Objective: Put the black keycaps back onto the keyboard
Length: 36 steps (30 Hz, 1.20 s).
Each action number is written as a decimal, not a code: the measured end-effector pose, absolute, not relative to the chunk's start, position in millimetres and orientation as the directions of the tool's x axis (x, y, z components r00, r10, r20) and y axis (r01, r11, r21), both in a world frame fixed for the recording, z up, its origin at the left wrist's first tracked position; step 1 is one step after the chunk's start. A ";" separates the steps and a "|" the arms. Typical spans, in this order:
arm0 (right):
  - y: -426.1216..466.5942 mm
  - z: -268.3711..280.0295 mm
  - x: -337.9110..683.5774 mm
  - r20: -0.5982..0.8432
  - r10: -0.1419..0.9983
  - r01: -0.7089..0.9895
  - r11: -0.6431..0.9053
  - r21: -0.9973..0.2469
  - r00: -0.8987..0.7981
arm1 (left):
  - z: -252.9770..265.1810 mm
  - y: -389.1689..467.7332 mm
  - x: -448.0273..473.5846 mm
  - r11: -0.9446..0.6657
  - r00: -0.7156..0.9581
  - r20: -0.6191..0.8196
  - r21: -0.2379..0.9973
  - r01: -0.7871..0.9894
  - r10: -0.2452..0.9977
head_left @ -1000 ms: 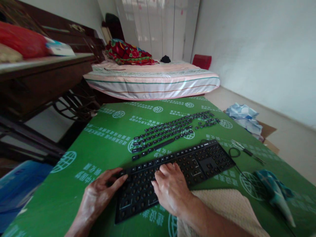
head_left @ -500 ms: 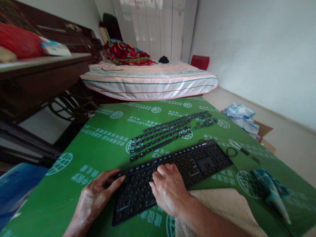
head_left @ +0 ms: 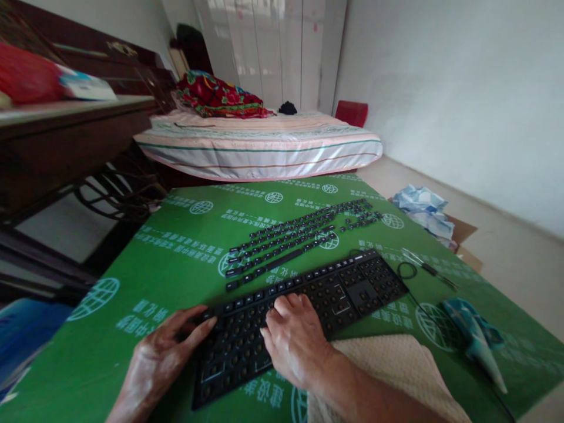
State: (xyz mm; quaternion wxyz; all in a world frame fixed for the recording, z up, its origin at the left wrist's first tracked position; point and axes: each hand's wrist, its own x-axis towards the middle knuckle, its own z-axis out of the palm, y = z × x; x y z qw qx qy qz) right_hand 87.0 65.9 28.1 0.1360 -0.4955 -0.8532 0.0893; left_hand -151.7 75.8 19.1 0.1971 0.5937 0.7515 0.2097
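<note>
A black computer keyboard [head_left: 304, 317] lies slantwise on the green sheet, most of its keycaps off and the round key posts bare. Along its top edge a row of function keys [head_left: 272, 290] is still in place. My left hand [head_left: 170, 346] grips the keyboard's upper left corner, thumb on top. Over the middle of the keyboard, my right hand [head_left: 295, 341] is closed with fingers curled down; what is under or between the fingertips is hidden. Beyond the keyboard, loose black keycaps [head_left: 282, 241] lie in several slanted rows, with a long space bar [head_left: 284, 260] among them.
A beige cloth [head_left: 383, 370] lies under my right forearm. To the right are a thin tool with a dark handle [head_left: 429, 269], the keyboard cable [head_left: 427, 308] and a teal checked cloth [head_left: 473, 329]. A bed [head_left: 259, 150] stands beyond the table, a dark wooden desk [head_left: 79, 126] at left.
The whole view has shifted slightly, so everything sits a little further left. Both hands keep nearly the same places on the keyboard.
</note>
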 end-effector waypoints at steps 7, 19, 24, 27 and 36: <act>67.1 23.3 86.6 0.165 0.869 0.819 0.494 -0.291 -0.466 | 16.8 75.4 -153.7 0.188 -0.211 -0.023 0.562 0.806 0.977; 67.1 24.8 86.2 0.164 0.868 0.820 0.496 -0.286 -0.468 | 23.7 75.0 -149.9 0.160 -0.210 0.026 0.557 0.815 0.977; 66.7 26.0 86.6 0.165 0.861 0.814 0.509 -0.279 -0.481 | 26.4 74.5 -146.9 0.173 -0.212 0.004 0.562 0.809 0.977; 66.3 27.7 86.6 0.166 0.861 0.814 0.509 -0.281 -0.481 | 26.8 73.7 -147.2 0.180 -0.212 -0.007 0.560 0.809 0.977; 66.3 29.3 87.7 0.162 0.860 0.813 0.510 -0.281 -0.483 | 25.5 75.6 -147.8 0.141 -0.187 0.023 0.567 0.812 0.982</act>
